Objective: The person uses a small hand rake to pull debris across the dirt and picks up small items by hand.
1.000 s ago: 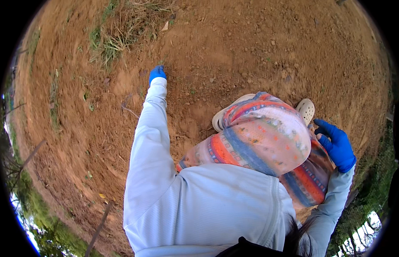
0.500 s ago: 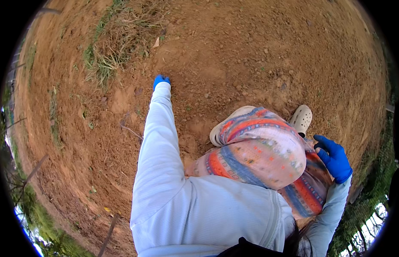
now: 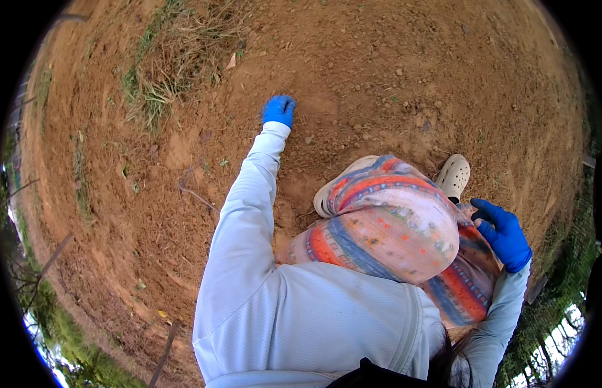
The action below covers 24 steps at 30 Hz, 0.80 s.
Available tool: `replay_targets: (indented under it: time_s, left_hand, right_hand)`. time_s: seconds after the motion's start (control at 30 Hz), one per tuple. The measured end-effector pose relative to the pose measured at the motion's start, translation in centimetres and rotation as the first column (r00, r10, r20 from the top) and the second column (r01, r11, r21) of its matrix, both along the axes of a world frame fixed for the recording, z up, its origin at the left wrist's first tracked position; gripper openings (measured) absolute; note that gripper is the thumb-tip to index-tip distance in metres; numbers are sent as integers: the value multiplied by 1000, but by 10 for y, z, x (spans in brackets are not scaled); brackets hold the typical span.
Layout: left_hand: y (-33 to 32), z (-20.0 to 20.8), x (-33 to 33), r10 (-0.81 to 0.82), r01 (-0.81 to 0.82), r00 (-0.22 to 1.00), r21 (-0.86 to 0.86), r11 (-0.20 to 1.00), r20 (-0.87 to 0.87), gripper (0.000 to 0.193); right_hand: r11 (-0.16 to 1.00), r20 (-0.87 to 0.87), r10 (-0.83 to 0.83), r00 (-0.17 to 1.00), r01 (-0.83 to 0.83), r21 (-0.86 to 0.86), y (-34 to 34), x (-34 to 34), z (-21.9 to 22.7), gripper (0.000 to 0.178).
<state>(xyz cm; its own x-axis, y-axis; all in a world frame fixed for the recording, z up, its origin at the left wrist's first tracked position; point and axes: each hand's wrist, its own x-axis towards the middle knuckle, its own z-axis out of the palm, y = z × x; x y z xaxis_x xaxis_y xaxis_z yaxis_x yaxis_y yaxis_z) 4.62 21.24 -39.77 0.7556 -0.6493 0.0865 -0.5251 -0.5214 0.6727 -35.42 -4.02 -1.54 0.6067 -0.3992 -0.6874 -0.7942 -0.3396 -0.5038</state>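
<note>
My left hand [image 3: 279, 110], in a blue glove, is out at arm's length just over the bare brown soil [image 3: 339, 84]. Its fingers are curled in and closed, and whatever may be inside them is hidden or too small to name. To its left lies a heap of dry and green grass [image 3: 184, 58]. My right hand [image 3: 508, 239], also gloved in blue, hangs beside my knee in patterned trousers [image 3: 398, 226]. Its thumb and forefinger stand apart with nothing between them.
Beige clogs [image 3: 454, 176] are on my feet, planted on the soil. Small clods and a pale dry leaf [image 3: 232, 61] dot the ground. A thin twig [image 3: 198, 195] lies left of my left forearm. Thin stakes [image 3: 55, 255] and greenery line the left rim.
My left hand has swung to the right and slightly farther out over the soil, and more of its curled fingers shows. The right hand has stayed nearly still.
</note>
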Motion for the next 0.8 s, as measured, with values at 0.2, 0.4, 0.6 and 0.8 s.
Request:
replay_targets:
  time_s: [0.2, 0.4, 0.6, 0.8]
  left_hand:
    - [-24, 21, -5, 127, -165, 975, 215, 962, 181, 34]
    - [-24, 11, -4, 36, -46, 999, 450, 892, 31, 31]
    - [-17, -18, -29, 95, -88, 984, 53, 995, -151, 13]
    - [27, -17, -41, 200, -274, 878, -113, 955, -436, 13]
  right_hand:
    - [1000, 17, -2, 1000, 2, -11, 1, -3, 0, 42]
    - [1000, 31, -1, 1000, 2, -7, 3, -7, 0, 42]
    - [999, 46, 41, 998, -41, -19, 3, -3, -1, 42]
    - [998, 89, 46, 995, -42, -42, 5, -3, 4, 42]
